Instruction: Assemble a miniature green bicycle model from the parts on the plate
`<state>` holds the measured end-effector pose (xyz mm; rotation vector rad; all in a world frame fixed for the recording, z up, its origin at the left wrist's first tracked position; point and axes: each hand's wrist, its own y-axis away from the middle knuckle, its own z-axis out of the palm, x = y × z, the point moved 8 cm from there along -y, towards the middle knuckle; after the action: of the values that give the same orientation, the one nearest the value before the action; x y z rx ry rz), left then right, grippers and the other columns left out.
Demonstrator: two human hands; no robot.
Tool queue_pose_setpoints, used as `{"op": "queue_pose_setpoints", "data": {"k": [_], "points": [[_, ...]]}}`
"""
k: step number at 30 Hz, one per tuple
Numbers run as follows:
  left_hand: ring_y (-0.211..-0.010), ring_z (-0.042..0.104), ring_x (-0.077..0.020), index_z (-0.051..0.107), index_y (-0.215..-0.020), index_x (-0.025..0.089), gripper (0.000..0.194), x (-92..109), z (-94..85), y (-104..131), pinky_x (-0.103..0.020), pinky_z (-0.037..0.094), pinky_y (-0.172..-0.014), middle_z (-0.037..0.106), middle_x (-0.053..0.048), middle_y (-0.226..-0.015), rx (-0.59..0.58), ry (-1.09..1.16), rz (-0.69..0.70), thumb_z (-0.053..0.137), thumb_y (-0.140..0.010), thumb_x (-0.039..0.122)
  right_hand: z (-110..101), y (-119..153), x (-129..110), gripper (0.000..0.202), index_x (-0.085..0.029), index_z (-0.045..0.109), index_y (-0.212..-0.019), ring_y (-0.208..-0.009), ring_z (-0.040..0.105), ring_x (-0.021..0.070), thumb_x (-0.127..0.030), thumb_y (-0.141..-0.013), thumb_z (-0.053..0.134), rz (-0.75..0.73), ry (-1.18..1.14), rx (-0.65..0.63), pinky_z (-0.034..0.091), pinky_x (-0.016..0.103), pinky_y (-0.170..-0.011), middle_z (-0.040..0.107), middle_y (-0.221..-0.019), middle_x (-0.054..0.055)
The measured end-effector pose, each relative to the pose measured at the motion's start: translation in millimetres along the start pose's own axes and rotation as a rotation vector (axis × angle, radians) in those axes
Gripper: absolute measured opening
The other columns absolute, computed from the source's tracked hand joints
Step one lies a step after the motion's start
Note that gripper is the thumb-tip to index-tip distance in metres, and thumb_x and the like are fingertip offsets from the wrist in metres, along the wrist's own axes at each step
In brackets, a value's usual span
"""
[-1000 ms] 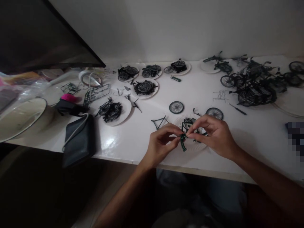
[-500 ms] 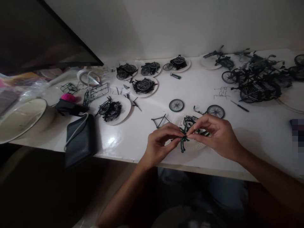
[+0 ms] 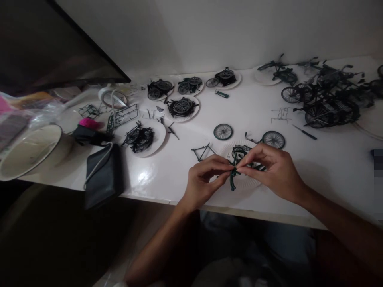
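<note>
Over a white paper plate, my left hand pinches a small dark green bicycle part between thumb and fingers. My right hand pinches at the same part from the other side, its fingertips meeting those of the left. Whatever tiny piece lies between the fingertips is hidden. More green parts rest on the plate behind the hands. A green triangular frame lies left of the plate. One loose wheel is behind it, and another wheel is at the plate's back right.
Plates of dark bicycle parts stand further back and left. Several small bicycles crowd the right, near a screwdriver. At left are an enamel bowl, a black pouch and a pink ball. A dark screen overhangs the back left.
The green part between my fingers has turned slightly, and its lower end looks narrower. Both hands keep their pinch. The view has shifted a little.
</note>
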<state>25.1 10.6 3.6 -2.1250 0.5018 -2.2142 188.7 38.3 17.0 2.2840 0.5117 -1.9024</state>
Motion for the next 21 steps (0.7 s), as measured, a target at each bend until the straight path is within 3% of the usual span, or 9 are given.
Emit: {"op": "queue_pose_setpoints", "data": {"k": [8, 13, 21], "points": [[-0.087, 0.067, -0.0116, 0.080, -0.093, 0.022, 0.020, -6, 2.1, -2, -0.020, 0.056, -0.074, 0.070, -0.005, -0.093, -0.013, 0.076, -0.065, 0.073, -0.083, 0.006, 8, -5, 25, 0.030, -0.019, 0.060, -0.073, -0.070, 0.069, 0.0139, -0.022, -0.065, 0.089, 0.258, -0.265, -0.057, 0.054, 0.025, -0.065, 0.073, -0.076, 0.001], [-0.089, 0.068, -0.0132, 0.079, -0.093, 0.021, 0.017, -15, 6.4, -2, -0.022, 0.058, -0.076, 0.070, -0.005, -0.096, -0.016, 0.167, -0.102, 0.073, -0.083, 0.008, 9, -6, 24, 0.024, -0.019, 0.066, -0.075, -0.068, 0.067, 0.0107, -0.021, -0.066, 0.088, 0.262, -0.267, -0.106, 0.052, 0.021, -0.063, 0.070, -0.073, -0.002], [-0.082, 0.069, -0.0150, 0.075, -0.087, 0.017, 0.004, -22, 6.8, -2, -0.027, 0.061, -0.075, 0.071, -0.006, -0.092, 0.034, 0.169, -0.130, 0.074, -0.083, 0.016, 6, -8, 20, 0.014, -0.020, 0.072, -0.081, -0.072, 0.070, 0.0131, -0.023, -0.073, 0.083, 0.195, -0.177, -0.107, 0.054, 0.024, -0.067, 0.073, -0.076, 0.000]]}}
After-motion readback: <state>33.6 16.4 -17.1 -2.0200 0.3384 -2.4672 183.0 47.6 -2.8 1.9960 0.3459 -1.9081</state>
